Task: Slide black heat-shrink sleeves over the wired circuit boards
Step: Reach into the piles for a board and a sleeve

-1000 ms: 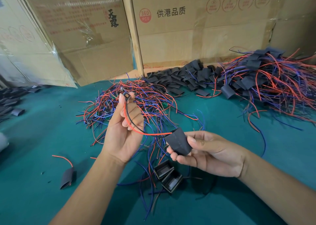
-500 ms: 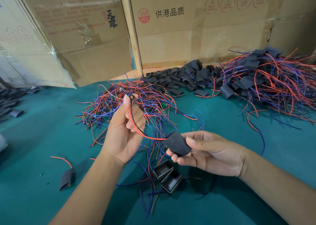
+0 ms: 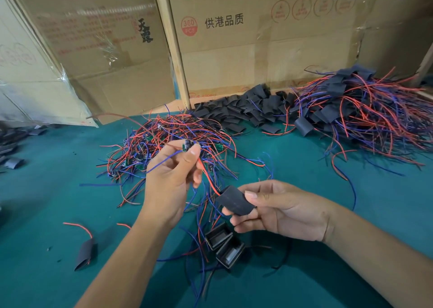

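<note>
Green felt bench [image 3: 58,202], cardboard boxes [image 3: 257,56] stacked along the far edge. Left hand [image 3: 171,178] up over mid-bench, thumb and fingertips pinching a tiny green board [image 3: 186,146], red wire [image 3: 208,178] running down from it into the sleeve [image 3: 235,201]. Right hand [image 3: 281,210] just beside, thumb on top and fingers curled under, gripping that sleeve. Loose boards-and-wires pile [image 3: 168,143] right behind the left hand. Empty sleeves [image 3: 246,110] heaped at the far edge, sleeved ones [image 3: 365,110] toward the far right corner. Two black housings [image 3: 225,244] near the front, one stray sleeve [image 3: 84,253] front left.
</note>
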A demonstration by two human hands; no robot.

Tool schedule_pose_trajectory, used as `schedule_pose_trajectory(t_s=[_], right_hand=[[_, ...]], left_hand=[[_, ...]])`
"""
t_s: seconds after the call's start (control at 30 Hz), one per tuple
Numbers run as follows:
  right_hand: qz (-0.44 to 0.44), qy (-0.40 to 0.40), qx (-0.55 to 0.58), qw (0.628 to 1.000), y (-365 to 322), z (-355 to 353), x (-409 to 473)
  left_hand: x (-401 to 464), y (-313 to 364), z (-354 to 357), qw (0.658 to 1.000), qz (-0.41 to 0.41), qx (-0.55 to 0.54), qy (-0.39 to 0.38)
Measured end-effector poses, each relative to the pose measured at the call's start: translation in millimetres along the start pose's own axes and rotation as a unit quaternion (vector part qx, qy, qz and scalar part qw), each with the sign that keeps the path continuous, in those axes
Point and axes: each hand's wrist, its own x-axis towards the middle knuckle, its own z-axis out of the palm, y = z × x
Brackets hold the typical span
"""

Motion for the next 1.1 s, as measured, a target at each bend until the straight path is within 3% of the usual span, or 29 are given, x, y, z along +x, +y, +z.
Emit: schedule_pose_trajectory(t_s=[0.2, 0.33, 0.43, 0.5, 0.6, 0.8, 0.87, 1.1], right_hand=[[0.006, 0.08, 0.041, 0.996, -1, -2, 2], [-0.003, 0.156, 0.043, 0.987, 1, 0, 5], [-0.029, 0.217, -0.017, 0.976, 2, 3, 7], [-0.059, 0.246, -0.115, 0.961, 5, 4, 8], [-0.107, 0.276, -0.333, 0.895, 6, 7, 8], [-0.197, 0.294, -0.542, 0.762, 6, 12, 3], [-0.219, 0.31, -0.525, 0.762, 5, 14, 3], [-0.233, 0.317, -0.401, 0.827, 6, 15, 5]], left_hand=[[-5, -7, 4, 0.997, 0.028, 0.062, -0.047], [-5, -10, 6, 0.997, 0.023, 0.062, -0.028], [-4, -11, 5, 0.996, 0.028, 0.08, 0.002], [-4, -12, 6, 0.997, 0.027, 0.076, 0.016], [-5, -12, 9, 0.998, 0.001, 0.052, 0.026], [-5, -15, 8, 0.998, -0.049, 0.011, 0.047], [-5, -17, 7, 0.996, -0.07, -0.012, 0.05], [-6, -19, 10, 0.988, -0.127, -0.066, 0.063]])
